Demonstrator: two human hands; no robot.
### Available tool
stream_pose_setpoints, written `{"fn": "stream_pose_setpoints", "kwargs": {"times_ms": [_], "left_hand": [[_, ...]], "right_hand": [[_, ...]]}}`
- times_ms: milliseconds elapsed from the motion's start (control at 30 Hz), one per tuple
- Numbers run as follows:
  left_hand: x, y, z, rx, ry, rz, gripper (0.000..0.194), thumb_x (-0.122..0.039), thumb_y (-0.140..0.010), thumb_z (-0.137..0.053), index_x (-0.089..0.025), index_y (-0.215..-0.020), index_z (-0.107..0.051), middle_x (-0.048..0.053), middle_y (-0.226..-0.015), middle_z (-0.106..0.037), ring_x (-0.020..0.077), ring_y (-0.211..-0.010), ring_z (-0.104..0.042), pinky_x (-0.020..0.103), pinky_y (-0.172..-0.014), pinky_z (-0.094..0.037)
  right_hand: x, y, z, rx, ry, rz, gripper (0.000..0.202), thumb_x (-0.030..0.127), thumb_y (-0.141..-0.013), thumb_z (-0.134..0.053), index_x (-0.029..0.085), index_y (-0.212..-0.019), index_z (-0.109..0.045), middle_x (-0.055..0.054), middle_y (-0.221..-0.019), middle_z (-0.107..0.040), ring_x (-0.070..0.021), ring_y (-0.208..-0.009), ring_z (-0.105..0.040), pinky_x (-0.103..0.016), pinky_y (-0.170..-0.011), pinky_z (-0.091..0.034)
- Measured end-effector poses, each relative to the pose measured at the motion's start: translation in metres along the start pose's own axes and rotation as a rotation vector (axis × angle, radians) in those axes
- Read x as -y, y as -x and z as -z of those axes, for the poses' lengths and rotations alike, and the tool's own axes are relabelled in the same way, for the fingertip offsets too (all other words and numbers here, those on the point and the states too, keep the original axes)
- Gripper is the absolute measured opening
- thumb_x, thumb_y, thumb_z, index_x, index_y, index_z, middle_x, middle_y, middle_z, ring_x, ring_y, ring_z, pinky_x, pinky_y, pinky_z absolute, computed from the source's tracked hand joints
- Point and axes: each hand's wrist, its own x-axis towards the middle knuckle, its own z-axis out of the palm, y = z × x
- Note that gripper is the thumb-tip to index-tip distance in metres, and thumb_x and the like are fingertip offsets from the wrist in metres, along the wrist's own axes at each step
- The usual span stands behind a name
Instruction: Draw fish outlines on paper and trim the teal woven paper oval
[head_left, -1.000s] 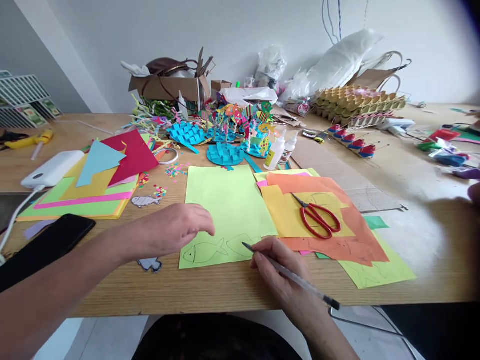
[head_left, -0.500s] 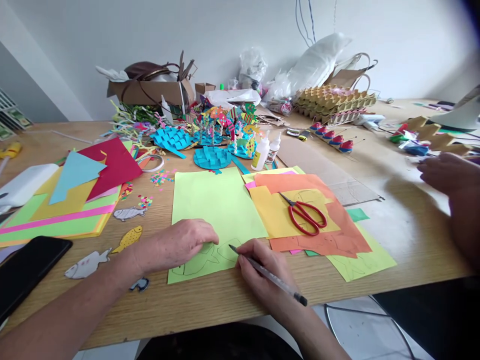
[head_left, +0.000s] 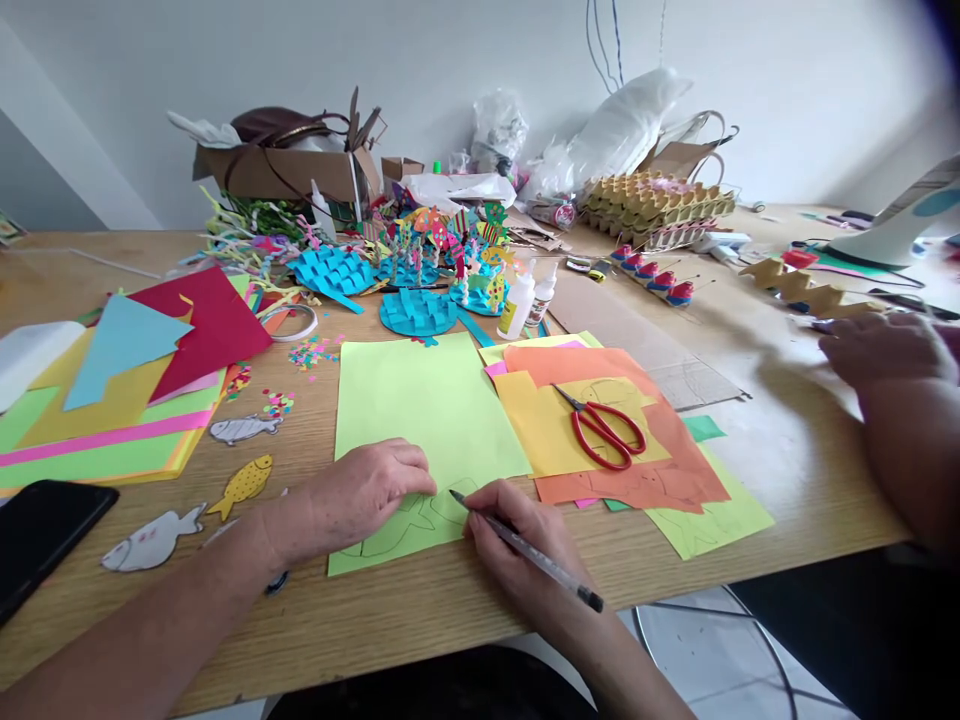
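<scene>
The light green sheet (head_left: 427, 420) lies flat on the wooden table (head_left: 787, 470), near the front edge and a little left of centre; it is plain and uncreased, with a pencilled fish outline along its near edge. The left hand (head_left: 360, 497) lies palm down on the sheet's near left corner, fingers loosely curled, clasping nothing, only pressing the paper; the right hand (head_left: 517, 545) is closed around a clear-barrelled pen (head_left: 529, 552), its dark tip touching the sheet just right of the left fingertips. Right of the sheet lies a pile of yellow and orange paper (head_left: 645, 470), with red-handled scissors (head_left: 604, 430) on top; left of it lie paper fish cut-outs (head_left: 244, 428); far behind it stand blue paper models (head_left: 420, 310) and two glue bottles (head_left: 519, 305). The left hand covers most of the drawn fish; a dark phone (head_left: 37, 535) is cut off at the left edge; another person's hand (head_left: 885, 345) at the far right is blurred, and what it touches cannot be made out.
</scene>
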Motion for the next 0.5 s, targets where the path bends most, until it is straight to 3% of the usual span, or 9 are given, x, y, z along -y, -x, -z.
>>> {"fn": "stream_pose_setpoints", "kwargs": {"times_ms": [500], "left_hand": [[0.0014, -0.0004, -0.0028, -0.032, -0.008, -0.015, 0.045, 0.007, -0.073, -0.036, -0.019, -0.093, -0.067, 0.003, -0.088, -0.062, 0.0154, -0.085, -0.056, 0.025, -0.076, -0.045]], "right_hand": [[0.0045, -0.0023, 0.0024, 0.008, 0.034, 0.005, 0.011, 0.015, -0.079, -0.046, 0.02, -0.077, -0.055, 0.002, -0.061, -0.059, -0.0113, -0.052, -0.055, -0.02, -0.05, -0.039]]}}
